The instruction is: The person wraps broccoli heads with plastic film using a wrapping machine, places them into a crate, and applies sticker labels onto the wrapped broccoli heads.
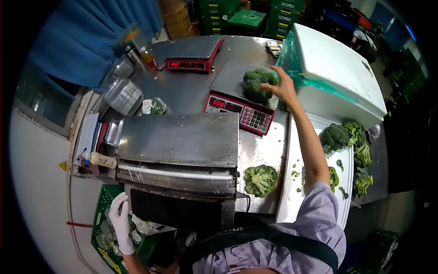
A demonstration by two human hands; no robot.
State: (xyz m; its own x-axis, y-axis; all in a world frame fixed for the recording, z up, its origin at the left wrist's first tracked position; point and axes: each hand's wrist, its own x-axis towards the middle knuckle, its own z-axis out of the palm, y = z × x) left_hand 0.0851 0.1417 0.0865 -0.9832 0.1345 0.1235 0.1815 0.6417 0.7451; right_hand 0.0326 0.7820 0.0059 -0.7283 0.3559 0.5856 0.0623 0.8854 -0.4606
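A broccoli head [258, 85] sits on the pan of the red scale [242, 112], whose display is lit. My bare right hand [282, 86] is at its right side, thumb against the florets and the other fingers spread apart. My left hand [120, 223], in a white glove, hangs over the green crate [106, 196] at lower left. Its fingers are loosely bent and apart, with nothing seen in them. Wrapped broccoli packs [106, 230] lie in that crate. Another broccoli head [261, 180] rests stem-up on the steel table below the scale.
A wrapping machine [178, 139] stands between my hands. Several broccoli heads [334, 137] lie by the white foam tray [292, 192] at right, below a foam box [337, 59]. A second scale [187, 64], a wrapped broccoli [154, 106] and clear trays [122, 96] are farther back. One person [364, 41] is in the background.
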